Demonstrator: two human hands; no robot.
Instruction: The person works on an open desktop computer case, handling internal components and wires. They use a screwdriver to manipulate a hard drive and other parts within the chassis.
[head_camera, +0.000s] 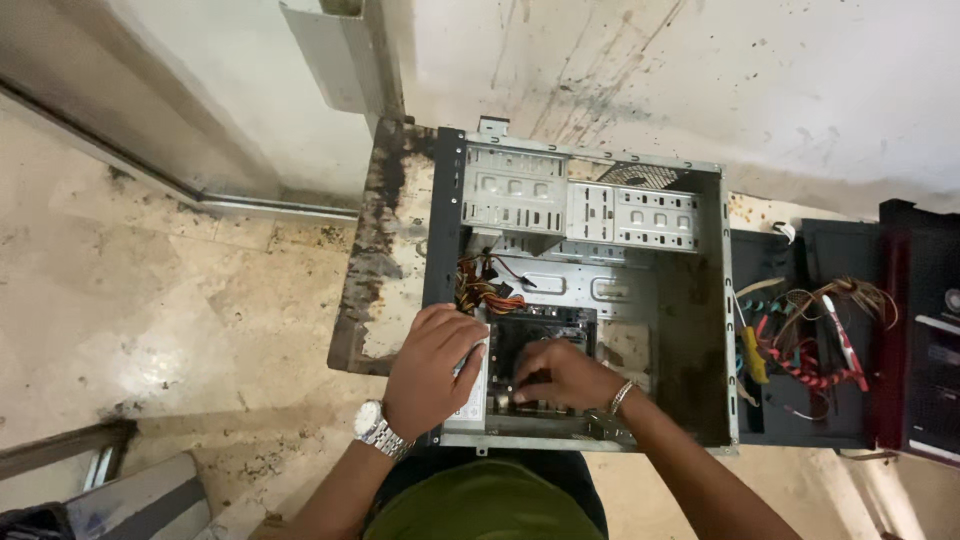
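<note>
An open grey computer case lies on its side on a worn table, its inside facing up. A dark motherboard sits low in the case. My left hand, with a metal watch at the wrist, rests on the power supply at the case's lower left corner. My right hand, with a thin bracelet at the wrist, reaches onto the motherboard with its fingers bent down on it; what they pinch is hidden. A bundle of orange, yellow and black wires lies just above my left hand.
A second, dark case stands open to the right with red cables, loose wires and a yellow-handled tool inside. The table top is stained and peeling at its left edge. A marble floor lies to the left.
</note>
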